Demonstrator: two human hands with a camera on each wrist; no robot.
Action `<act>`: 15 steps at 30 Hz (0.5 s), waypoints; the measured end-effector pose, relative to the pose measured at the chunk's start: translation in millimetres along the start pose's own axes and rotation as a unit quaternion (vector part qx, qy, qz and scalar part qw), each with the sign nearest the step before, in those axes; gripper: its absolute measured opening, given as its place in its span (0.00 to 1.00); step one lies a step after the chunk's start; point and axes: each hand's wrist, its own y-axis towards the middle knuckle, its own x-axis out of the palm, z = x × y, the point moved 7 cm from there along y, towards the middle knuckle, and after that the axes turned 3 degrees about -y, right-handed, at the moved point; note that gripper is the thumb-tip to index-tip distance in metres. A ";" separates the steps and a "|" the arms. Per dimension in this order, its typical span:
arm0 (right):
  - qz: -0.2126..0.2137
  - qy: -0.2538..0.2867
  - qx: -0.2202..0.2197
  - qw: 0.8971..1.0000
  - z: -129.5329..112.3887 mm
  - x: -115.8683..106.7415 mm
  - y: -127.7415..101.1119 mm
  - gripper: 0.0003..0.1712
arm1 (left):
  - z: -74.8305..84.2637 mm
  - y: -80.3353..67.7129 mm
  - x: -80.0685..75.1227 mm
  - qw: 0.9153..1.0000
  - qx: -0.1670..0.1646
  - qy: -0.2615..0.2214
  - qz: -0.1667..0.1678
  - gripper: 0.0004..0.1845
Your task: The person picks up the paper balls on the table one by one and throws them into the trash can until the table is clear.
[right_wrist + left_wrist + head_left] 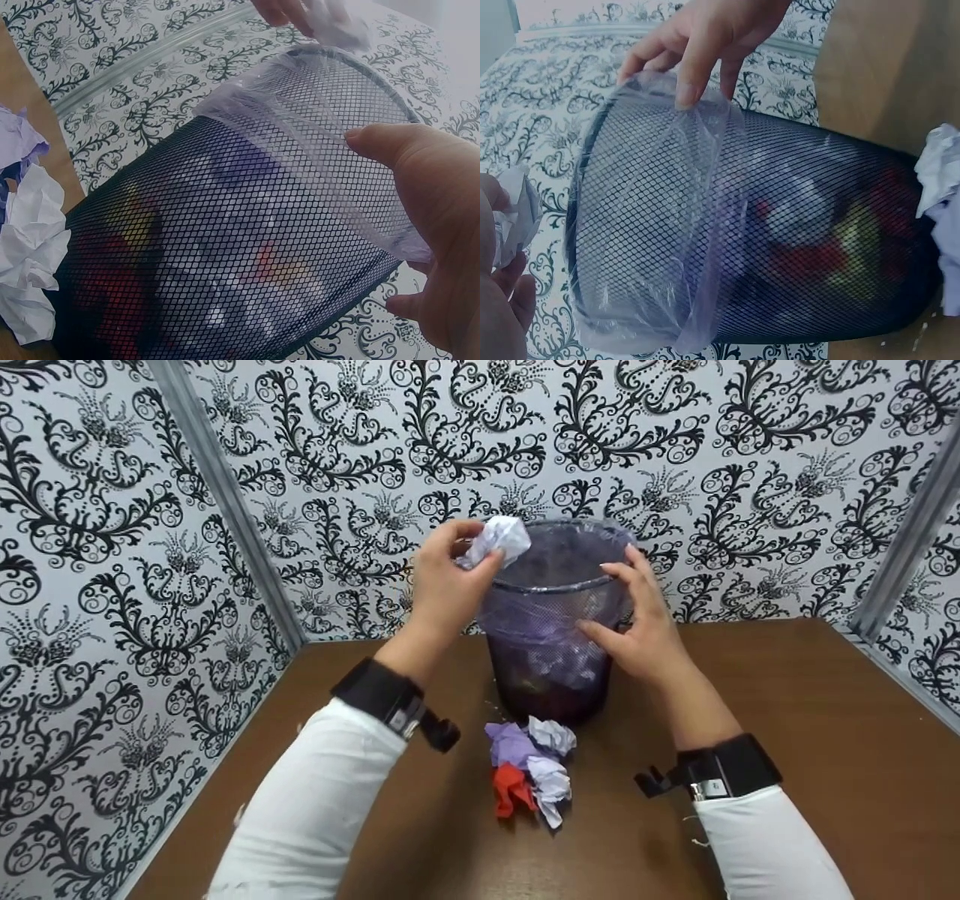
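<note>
A black mesh wastebasket (551, 660) lined with a clear plastic bag stands on the brown table (810, 720) near the back wall. My left hand (450, 574) pinches a crumpled white paper ball (499, 540) over the basket's left rim. My right hand (637, 619) rests on the basket's right side, fingers spread on the liner (375, 202). Crumpled papers show through the mesh (810, 247). The paper ball (514, 214) also shows in the left wrist view beside my left hand (499, 300), and my right hand (705, 37) touches the rim there.
A small pile of crumpled papers, purple (514, 744), white (551, 780) and red (510, 789), lies on the table just in front of the basket. Patterned black-and-white walls (135, 585) close in the left, back and right sides.
</note>
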 end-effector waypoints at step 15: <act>0.001 0.003 0.019 1.000 2.5 -0.1 -0.7 0.44 | -16.8 42.0 48.3 0.994 -0.044 0.094 -0.040 0.17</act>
